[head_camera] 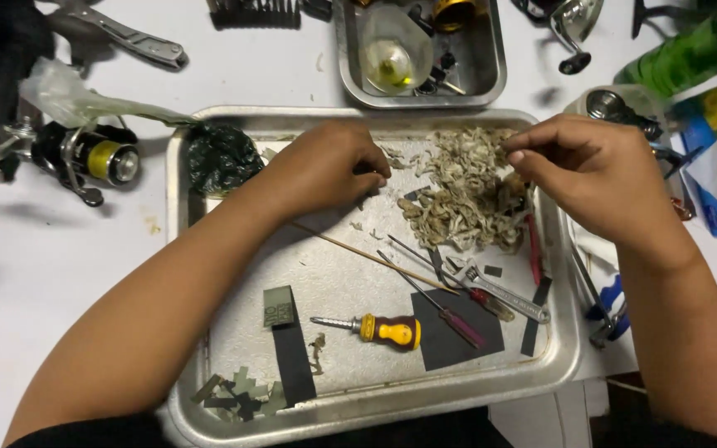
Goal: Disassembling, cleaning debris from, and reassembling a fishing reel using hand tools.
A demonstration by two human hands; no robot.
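I see both hands over a metal tray (559, 365) at centre frame, standing on a white desk (35, 274).

Left hand (325, 166): upper centre of the tray, fingers curled together, tips pressed down near the left edge of a heap of pale shredded scraps (466, 195). I cannot tell whether it pinches anything.

Right hand (595, 170): upper right of the tray, thumb and forefinger drawn together at the top right edge of the heap. Whether a scrap sits between them, I cannot tell.

The heap lies in the upper right part of the tray, between the two hands.

Other tray contents: a thin wooden stick (375, 257) runs diagonally from under the left hand toward centre. A small yellow-handled screwdriver (375, 329) lies lower centre, just beside a dark sheet (458, 344). A wrench (499, 290) and a red-handled screwdriver (458, 319) lie at right of centre. A dark strip (292, 361) lies lower left, with cut pieces (238, 394) near the bottom left corner. A dark green crumpled wad (221, 158) sits in the upper left corner.

Outside the tray: a second, smaller tray (491, 58) at top centre holds small parts. A fishing reel (85, 158) lies on the desk at left of frame. A green bottle (690, 54) lies at upper right.
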